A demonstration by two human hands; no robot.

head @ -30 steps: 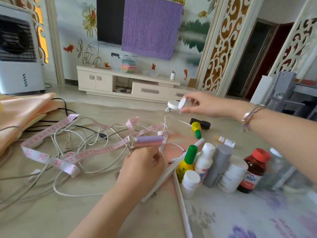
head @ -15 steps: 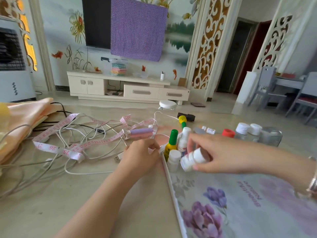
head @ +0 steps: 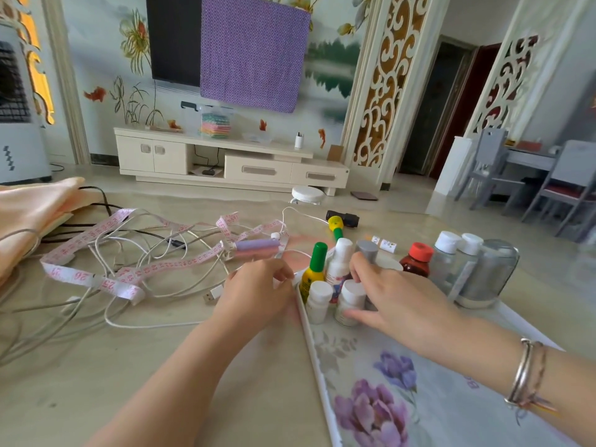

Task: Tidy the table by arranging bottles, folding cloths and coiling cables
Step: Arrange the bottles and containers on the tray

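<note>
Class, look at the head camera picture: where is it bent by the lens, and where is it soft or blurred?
Head view: the door frame and carved screens curve, wide-angle distortion; the glass jar and grey chairs at right look smeared; hands and the green-capped bottle stay fairly sharp.

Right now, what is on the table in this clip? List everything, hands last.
Small white bottles: two, white, tray's near-left corner.
Green-capped bottle: one, yellow, behind them.
Red-capped bottle: one, brown, mid tray.
Clear bottles: two, white caps, right.
Tray: one, floral, right.
Cables: tangled, white and black, left.
Tape measure: one, pink, over cables.
Cloth: one, peach, far left.
Left hand: at tray's edge.
Right hand: holds one white bottle.
</note>
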